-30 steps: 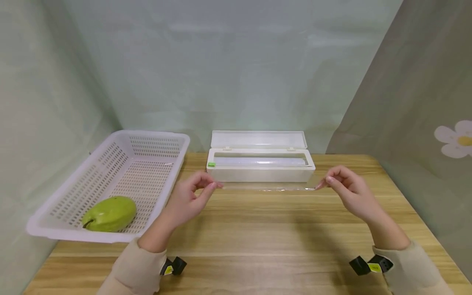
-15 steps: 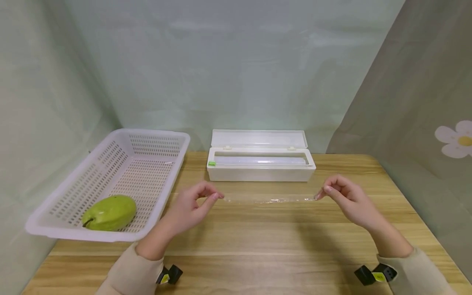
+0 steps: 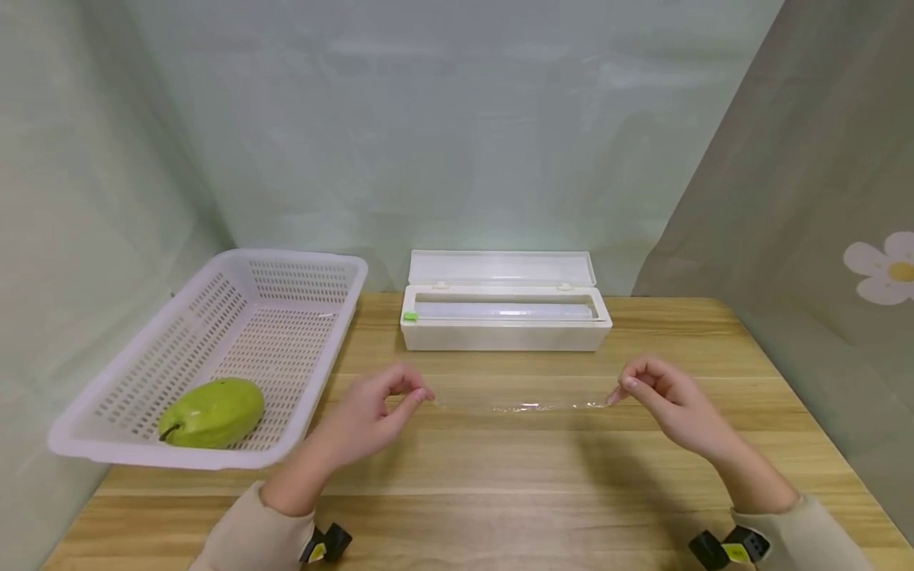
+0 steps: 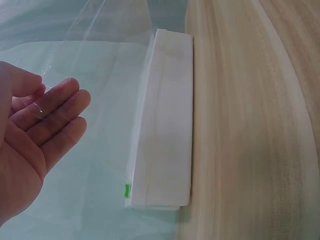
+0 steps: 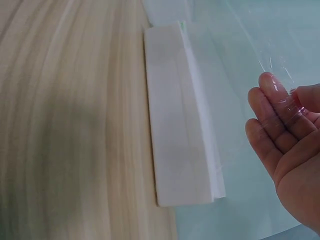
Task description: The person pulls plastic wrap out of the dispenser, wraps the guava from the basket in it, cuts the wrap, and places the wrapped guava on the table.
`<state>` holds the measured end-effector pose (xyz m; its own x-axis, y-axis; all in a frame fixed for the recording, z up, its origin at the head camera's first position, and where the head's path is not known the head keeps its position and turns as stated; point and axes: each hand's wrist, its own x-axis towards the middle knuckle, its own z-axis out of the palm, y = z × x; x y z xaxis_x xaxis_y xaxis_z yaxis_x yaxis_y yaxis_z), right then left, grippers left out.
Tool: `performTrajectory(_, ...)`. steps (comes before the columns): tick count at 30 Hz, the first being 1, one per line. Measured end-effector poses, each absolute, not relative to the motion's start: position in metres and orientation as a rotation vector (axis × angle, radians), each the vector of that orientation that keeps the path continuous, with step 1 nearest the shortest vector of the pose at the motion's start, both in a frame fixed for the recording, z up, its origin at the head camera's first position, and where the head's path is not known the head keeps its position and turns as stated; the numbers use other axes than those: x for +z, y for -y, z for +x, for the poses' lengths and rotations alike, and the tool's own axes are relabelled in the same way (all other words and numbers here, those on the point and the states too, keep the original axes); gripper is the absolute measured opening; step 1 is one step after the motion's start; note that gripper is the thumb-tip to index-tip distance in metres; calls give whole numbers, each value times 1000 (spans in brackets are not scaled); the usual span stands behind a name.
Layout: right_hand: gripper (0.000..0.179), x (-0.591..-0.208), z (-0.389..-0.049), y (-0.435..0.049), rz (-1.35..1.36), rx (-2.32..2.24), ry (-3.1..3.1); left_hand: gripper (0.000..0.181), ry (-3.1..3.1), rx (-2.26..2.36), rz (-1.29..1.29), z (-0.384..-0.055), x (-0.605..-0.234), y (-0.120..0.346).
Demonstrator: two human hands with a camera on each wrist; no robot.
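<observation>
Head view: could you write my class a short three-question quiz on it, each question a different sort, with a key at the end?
1. True or false: the lid of the white film dispenser stands open.

2. Where does the green fruit lie?
A) inside the film dispenser
B) in the white plastic basket
C) on the bare wooden table

3. Fill in: the left hand and right hand each pinch a piece of ____.

Key: 1. True; 2. B; 3. clear film.
</observation>
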<state>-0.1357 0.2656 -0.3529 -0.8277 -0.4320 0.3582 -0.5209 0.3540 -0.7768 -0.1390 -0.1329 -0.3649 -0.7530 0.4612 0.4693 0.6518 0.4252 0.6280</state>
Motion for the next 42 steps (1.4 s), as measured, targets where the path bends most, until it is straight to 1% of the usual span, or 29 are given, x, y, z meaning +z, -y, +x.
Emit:
performTrajectory(10,9,-362,-134,-263,814,1463,2580,6,2646,-1171,-974,-137,-367,132)
performTrajectory(20,10,-372,-134,-262,854,1583,2593,4,2813,-1219,-964,-136,-368,130)
performTrajectory(28,9,-383,-134,-261,793,1607,2670,5,2895,-1163,-978,-138,-374,127)
performTrajectory(34,12,-392,-135,-258,806,1654,2682,9,2919,-1125,-987,-136,-379,123)
performTrajectory(42,16,-398,-135,-258,867,1676,2726,8,2988,-1187,-954,-135,-382,122)
